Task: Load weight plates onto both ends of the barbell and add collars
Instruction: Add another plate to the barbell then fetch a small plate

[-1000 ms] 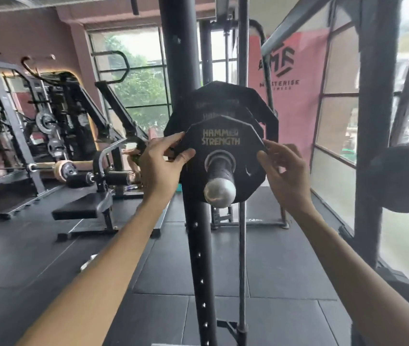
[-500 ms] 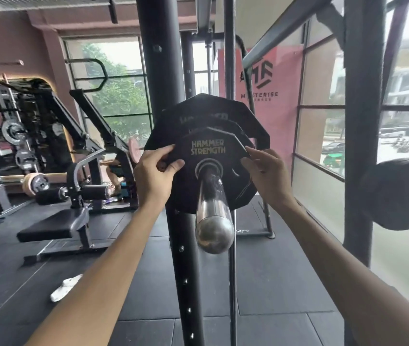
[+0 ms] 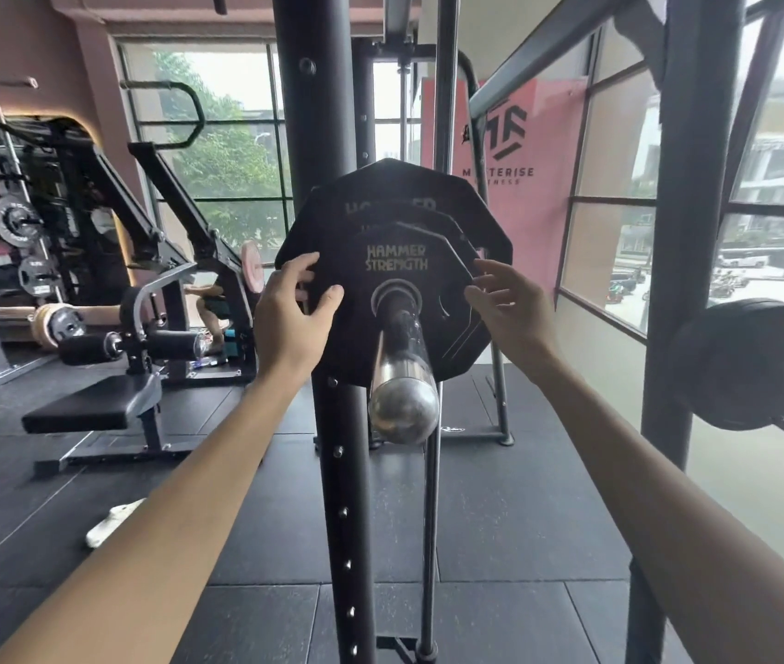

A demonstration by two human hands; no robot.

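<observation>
A small black weight plate point(image 3: 380, 328) marked HAMMER STRENGTH sits on the chrome barbell sleeve point(image 3: 402, 404), which points toward me. It lies against two larger black plates point(image 3: 394, 184) behind it. My left hand point(image 3: 291, 318) holds the small plate's left edge, thumb on its face and fingers curled round the rim. My right hand point(image 3: 507, 304) hovers at the plate's right edge with fingers spread and relaxed, gripping nothing. No collar is in view.
A black rack upright point(image 3: 313, 112) stands just left of the sleeve, and another upright point(image 3: 686, 232) stands to the right. A black plate on a bar point(image 3: 754, 361) juts in from the right. A padded bench machine point(image 3: 93, 409) stands left, and a white object point(image 3: 112, 519) lies on the floor.
The small plate has slid further in along the sleeve against the larger plates. My right hand has let go of its edge and spread its fingers; my left hand's hold has loosened.
</observation>
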